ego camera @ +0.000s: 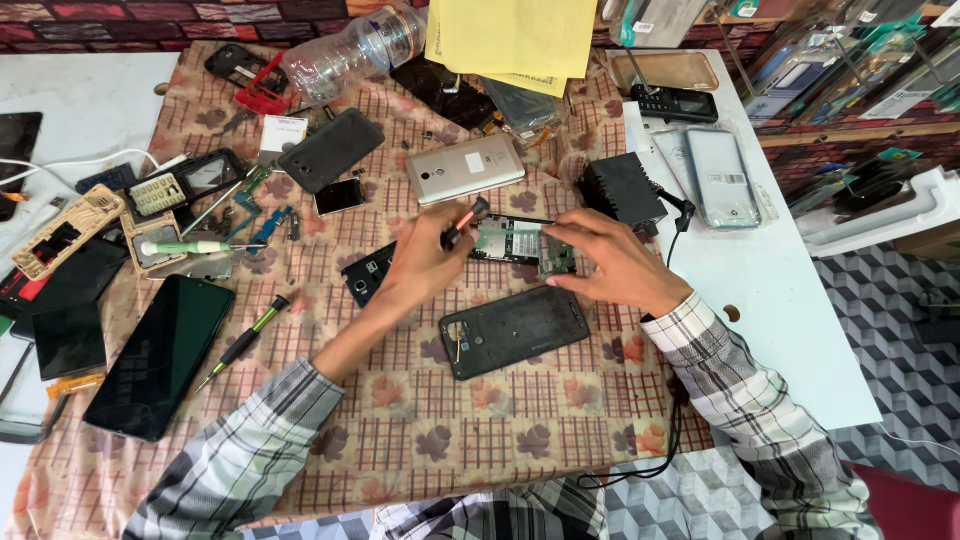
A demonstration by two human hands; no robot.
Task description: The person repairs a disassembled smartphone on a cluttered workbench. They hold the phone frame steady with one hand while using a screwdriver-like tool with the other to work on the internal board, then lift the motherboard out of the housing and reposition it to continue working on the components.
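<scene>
Near the middle of the worktop, a green circuit board is steadied by the right hand, fingertips pressed on its right end. A small red-tipped tool is pinched in the left hand, its tip at the board's left end, apparently touching. A dark phone shell lies just below; a green-handled screwdriver lies toward the left edge.
</scene>
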